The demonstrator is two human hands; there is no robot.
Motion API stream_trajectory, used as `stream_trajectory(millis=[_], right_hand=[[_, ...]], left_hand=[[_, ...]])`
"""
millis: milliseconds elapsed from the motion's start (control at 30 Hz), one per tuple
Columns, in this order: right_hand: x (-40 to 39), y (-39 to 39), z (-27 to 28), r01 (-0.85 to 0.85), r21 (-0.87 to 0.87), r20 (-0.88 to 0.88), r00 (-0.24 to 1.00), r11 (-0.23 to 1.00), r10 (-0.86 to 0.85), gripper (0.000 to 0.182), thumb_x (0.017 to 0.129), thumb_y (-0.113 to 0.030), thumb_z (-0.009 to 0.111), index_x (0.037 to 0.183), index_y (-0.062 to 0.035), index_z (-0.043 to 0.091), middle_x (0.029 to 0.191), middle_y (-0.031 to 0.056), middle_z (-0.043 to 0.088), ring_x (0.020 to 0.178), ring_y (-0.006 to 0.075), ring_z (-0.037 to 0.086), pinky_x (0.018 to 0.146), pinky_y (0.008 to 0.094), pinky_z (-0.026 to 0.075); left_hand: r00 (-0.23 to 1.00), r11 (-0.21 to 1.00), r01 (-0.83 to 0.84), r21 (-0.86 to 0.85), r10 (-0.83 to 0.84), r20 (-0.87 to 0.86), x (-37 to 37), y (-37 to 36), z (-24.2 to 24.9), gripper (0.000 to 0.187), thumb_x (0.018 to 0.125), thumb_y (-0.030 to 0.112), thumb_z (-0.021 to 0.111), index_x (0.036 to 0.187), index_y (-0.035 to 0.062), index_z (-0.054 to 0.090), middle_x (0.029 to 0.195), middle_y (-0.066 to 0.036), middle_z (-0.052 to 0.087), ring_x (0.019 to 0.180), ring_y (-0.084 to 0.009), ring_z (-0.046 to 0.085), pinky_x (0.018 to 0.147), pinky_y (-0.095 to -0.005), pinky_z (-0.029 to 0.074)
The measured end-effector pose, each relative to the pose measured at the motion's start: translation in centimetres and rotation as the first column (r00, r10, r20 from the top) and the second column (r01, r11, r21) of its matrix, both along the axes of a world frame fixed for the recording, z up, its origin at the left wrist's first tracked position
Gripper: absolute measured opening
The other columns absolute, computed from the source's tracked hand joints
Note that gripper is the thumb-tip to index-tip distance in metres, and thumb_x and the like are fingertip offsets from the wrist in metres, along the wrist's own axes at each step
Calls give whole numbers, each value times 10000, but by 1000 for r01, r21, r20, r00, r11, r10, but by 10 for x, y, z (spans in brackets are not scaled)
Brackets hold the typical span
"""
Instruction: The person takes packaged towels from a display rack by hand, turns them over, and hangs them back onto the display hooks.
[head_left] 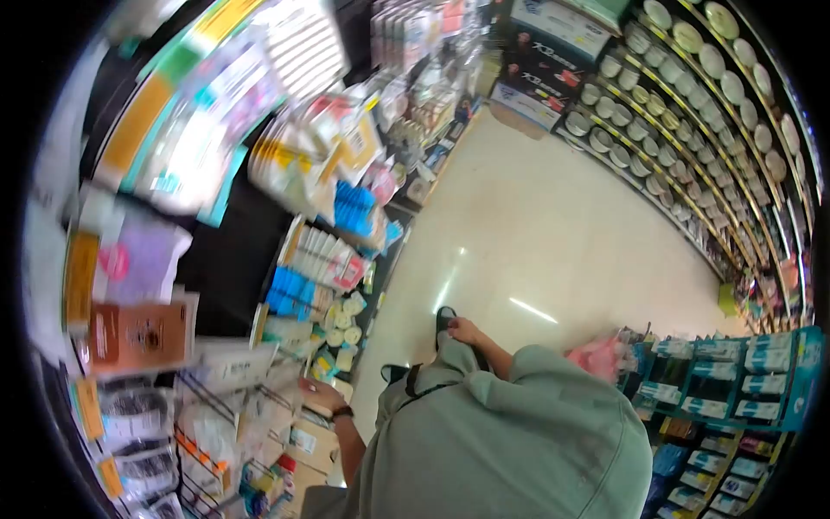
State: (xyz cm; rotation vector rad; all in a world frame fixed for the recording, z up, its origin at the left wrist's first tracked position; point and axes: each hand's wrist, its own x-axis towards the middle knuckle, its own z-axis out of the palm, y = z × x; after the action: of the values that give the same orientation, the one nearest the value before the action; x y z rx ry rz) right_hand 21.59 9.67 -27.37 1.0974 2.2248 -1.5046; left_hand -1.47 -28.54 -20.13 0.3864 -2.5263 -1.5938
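My left hand (323, 397), with a dark band on the wrist, is beside the left shelf, close to hanging packets and a cardboard box (313, 443). Its fingers reach out toward the goods, and I see nothing held in them. In front of my body, my right hand (464, 331) is low over the floor, near my dark shoe (444, 317). Its fingers look curled together; whatever they hold, if anything, is too small to make out. A black strap (424, 381) crosses the front of my green-grey top (510, 432).
Packaged goods hang on hooks along the left shelf, including a brown packet (143, 336) and blue packs (354, 208). Bowls (635, 130) line the right shelves. Dark cartons (545, 65) stand at the aisle's far end. A teal rack (718, 376) is at lower right. Pale floor (527, 233) runs between.
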Motion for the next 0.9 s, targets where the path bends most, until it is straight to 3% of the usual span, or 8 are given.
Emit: stream_trajectory(millis=[100, 233, 300, 333, 400, 600, 800, 900], right_hand=[[15, 36, 14, 137, 53, 66, 988, 989, -140, 413, 785, -292, 678, 1066, 10, 672, 996, 194, 698, 930, 321, 665, 842, 388, 526], [46, 91, 1, 332, 68, 5, 943, 941, -333, 463, 821, -303, 660, 1161, 11, 637, 1011, 209, 695, 973, 334, 665, 857, 391, 528], [63, 125, -10, 452, -116, 29, 892, 885, -451, 448, 848, -272, 645, 1190, 16, 623, 1022, 197, 701, 948, 288, 680, 831, 373, 540], [65, 143, 0, 442, -46, -36, 895, 896, -444, 433, 859, -254, 635, 1191, 23, 620, 1017, 190, 704, 932, 267, 681, 818, 360, 543], [76, 165, 22, 426, 90, -145, 900, 900, -411, 402, 881, -218, 615, 1193, 36, 614, 1008, 175, 708, 902, 227, 683, 793, 335, 547], [80, 214, 94, 702, -317, -250, 586, 637, -770, 320, 943, -189, 570, 1169, 29, 629, 1020, 122, 706, 924, 205, 671, 787, 325, 549], [74, 279, 137, 687, -490, -349, 410, 537, -843, 316, 946, -192, 591, 1165, 33, 632, 963, 112, 714, 841, 166, 659, 763, 299, 527], [65, 346, 153, 694, -350, -340, 532, 629, -776, 358, 971, -185, 552, 1265, 19, 563, 1114, 112, 681, 1027, 186, 641, 849, 325, 532]], left_hand=[[932, 982, 183, 46, -188, 310, 27, 67, -25, 356, 1005, 142, 505, 1285, -79, 485, 1269, -232, 562, 1152, -309, 572, 980, -426, 464], [584, 691, 663, 288, -718, 380, 24, 168, -49, 252, 970, 145, 538, 1162, -12, 585, 935, -102, 646, 867, -216, 628, 796, -333, 504], [414, 446, 894, 54, -864, 286, 26, 243, -7, 250, 949, 159, 567, 1142, 6, 613, 928, -113, 675, 844, -224, 655, 771, -342, 519], [351, 366, 930, -6, -886, 304, 22, 279, 3, 261, 943, 174, 577, 1142, 11, 618, 951, -134, 685, 869, -244, 665, 778, -351, 521], [233, 232, 972, -38, -925, 300, 18, 347, 19, 279, 933, 200, 591, 1146, 22, 625, 987, -162, 695, 909, -274, 677, 791, -364, 525], [-70, -74, 997, -18, -983, 172, 37, 522, 80, 297, 929, 226, 595, 1152, 32, 628, 1007, -163, 699, 936, -287, 680, 815, -376, 531], [-325, -323, 946, 39, -938, 123, 57, 644, 109, 283, 938, 208, 584, 1154, 29, 621, 1001, -153, 696, 950, -289, 677, 832, -369, 528], [-402, -402, 915, 34, -906, 133, 51, 696, 114, 282, 937, 211, 587, 1155, 34, 621, 1005, -155, 695, 962, -287, 676, 835, -372, 527]])
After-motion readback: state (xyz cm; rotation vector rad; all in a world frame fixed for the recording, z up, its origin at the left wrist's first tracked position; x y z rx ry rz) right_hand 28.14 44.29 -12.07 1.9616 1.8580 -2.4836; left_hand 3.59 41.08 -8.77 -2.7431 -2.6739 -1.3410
